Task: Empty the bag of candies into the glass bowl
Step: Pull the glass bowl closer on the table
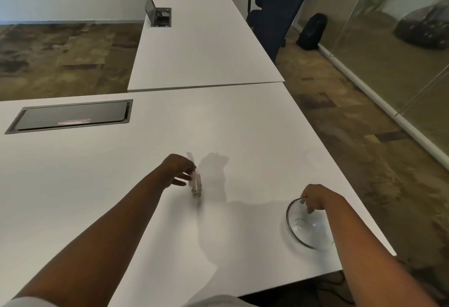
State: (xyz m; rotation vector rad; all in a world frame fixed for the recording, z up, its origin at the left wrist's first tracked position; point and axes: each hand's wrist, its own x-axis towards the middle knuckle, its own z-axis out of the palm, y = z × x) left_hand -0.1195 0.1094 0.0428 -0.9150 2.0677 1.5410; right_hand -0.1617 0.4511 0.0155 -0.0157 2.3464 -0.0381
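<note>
on the white table [145,197] we record a clear bag of candies [195,181], blurred, pinched near its top in our left hand [178,169] and hanging with its lower end just at the tabletop. our right hand [314,197] grips the far rim of the glass bowl [307,225], which sits empty near the table's right edge, well apart from the bag.

The white counter [243,124] in front of me carries a glass bowl [308,229], empty, close to its right edge near the front corner. Toward the middle, a clear bag of candies [196,182] stands blurred with its lower end touching the surface. A dark closed hatch [73,115] is set flush near the far left edge.
</note>
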